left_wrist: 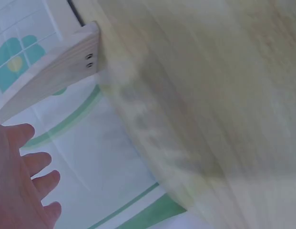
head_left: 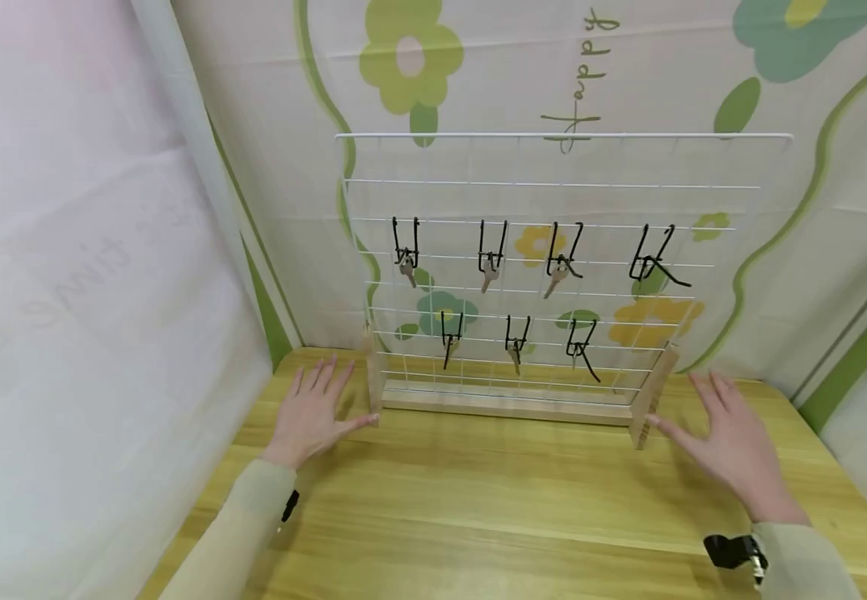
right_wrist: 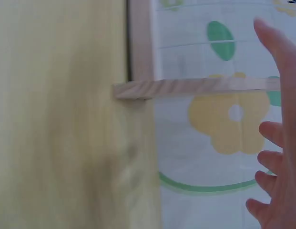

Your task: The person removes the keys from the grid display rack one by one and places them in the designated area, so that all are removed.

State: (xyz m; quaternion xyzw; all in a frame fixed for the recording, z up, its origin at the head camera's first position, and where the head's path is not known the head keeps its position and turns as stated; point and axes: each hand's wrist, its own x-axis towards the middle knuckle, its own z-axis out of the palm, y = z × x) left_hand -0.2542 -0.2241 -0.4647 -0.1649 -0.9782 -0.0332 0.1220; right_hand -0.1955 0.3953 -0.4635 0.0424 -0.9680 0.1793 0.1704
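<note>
A white wire grid rack (head_left: pixel 564 135) stands upright on a wooden base (head_left: pixel 508 406) with a wooden foot at each end. Black hooks (head_left: pixel 492 242) are clipped to it in two rows. Small metal keys (head_left: pixel 558 277) hang from several of them. My left hand (head_left: pixel 312 417) is beside the left foot (head_left: pixel 374 379), fingers spread, thumb tip right at the foot. On the other side, my right hand (head_left: pixel 737 446) has its fingers extended and its thumb tip by the right foot (head_left: pixel 651 400). Neither hand holds anything. In the left wrist view, the left foot (left_wrist: pixel 57 67) shows two screws.
The rack is near the back edge of a wood-grain table (head_left: pixel 478 500). Behind it hangs a white cloth (head_left: pixel 508 67) with flower prints, and another cloth (head_left: pixel 103 250) hangs along the left. A black strap (head_left: pixel 734 552) is at my right sleeve.
</note>
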